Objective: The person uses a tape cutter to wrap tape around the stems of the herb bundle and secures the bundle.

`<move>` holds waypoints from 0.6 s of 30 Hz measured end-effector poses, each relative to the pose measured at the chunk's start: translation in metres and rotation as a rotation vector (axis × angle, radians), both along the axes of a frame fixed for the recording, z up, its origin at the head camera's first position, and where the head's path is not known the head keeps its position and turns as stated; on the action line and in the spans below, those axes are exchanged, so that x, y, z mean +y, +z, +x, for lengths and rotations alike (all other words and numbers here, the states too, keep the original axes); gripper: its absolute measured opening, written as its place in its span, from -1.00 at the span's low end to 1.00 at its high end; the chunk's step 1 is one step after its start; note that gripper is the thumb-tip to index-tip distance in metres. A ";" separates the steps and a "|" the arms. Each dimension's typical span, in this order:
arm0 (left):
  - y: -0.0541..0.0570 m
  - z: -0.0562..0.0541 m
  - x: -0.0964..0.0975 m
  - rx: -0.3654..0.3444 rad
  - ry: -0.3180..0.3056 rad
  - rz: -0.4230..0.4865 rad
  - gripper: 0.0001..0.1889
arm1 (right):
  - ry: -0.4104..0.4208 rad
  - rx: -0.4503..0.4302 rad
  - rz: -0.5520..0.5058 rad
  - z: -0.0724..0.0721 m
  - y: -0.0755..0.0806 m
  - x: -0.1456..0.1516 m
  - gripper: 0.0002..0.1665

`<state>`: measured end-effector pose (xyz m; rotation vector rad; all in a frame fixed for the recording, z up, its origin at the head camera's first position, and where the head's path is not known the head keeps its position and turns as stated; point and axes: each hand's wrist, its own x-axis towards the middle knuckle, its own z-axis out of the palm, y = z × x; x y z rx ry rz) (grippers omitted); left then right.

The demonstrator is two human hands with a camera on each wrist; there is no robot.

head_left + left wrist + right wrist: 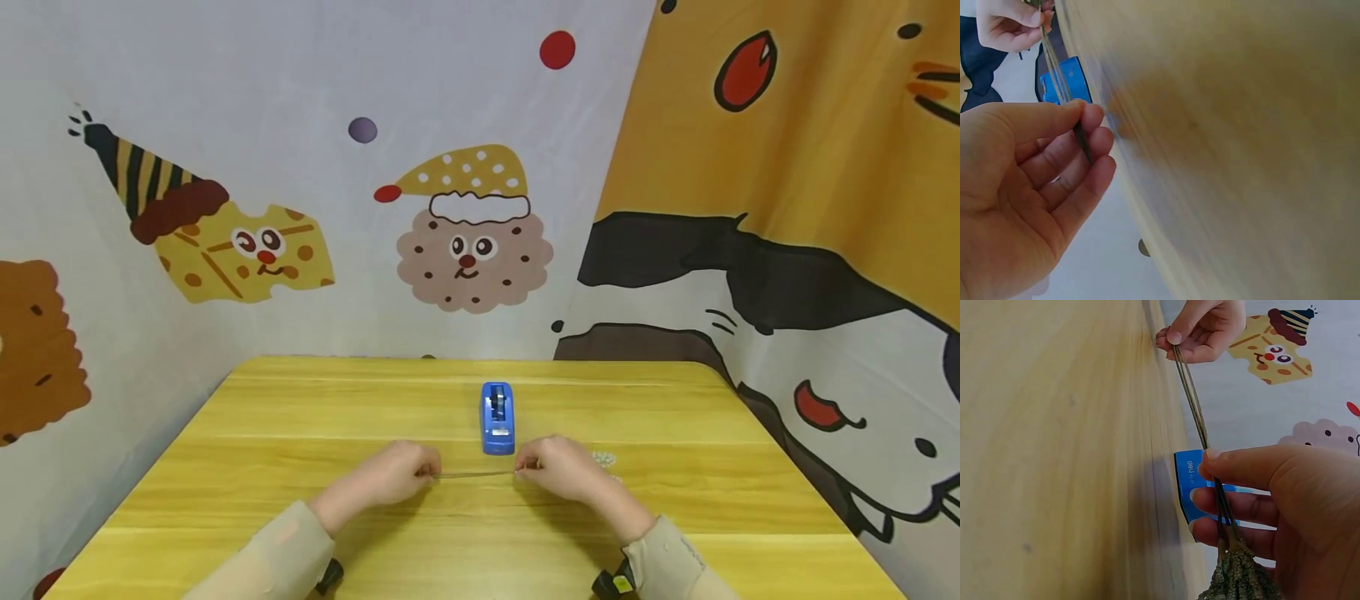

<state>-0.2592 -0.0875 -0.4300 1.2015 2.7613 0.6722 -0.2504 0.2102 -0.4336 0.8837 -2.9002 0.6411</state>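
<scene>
A thin bunch of dried flower stems (476,475) stretches between both hands, roughly level above the table. My left hand (397,473) pinches the bare stem ends between thumb and fingers. At the other end my right hand (562,467) pinches the stems just below the flower heads. The right wrist view shows those green, grainy flower heads (1238,578) beside the right fingers; in the head view they are mostly behind that hand. Just beyond the stems stands a blue tape dispenser (498,433), touched by neither hand.
The yellow wood-grain table (315,400) reaches back to a curtain (300,50) printed with cartoon figures. Dark wrist straps (615,583) show by the sleeves at the table's near side.
</scene>
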 end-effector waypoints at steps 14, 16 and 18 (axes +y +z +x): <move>-0.001 0.004 0.008 0.019 -0.010 -0.058 -0.93 | 0.023 -0.058 0.027 0.006 0.009 0.000 -0.94; 0.000 0.004 0.008 0.012 -0.011 -0.053 -0.93 | 0.029 -0.069 0.040 0.006 0.011 0.000 -0.93; 0.000 0.004 0.009 0.017 -0.015 -0.048 -0.91 | 0.031 -0.076 0.046 0.006 0.012 0.001 -0.93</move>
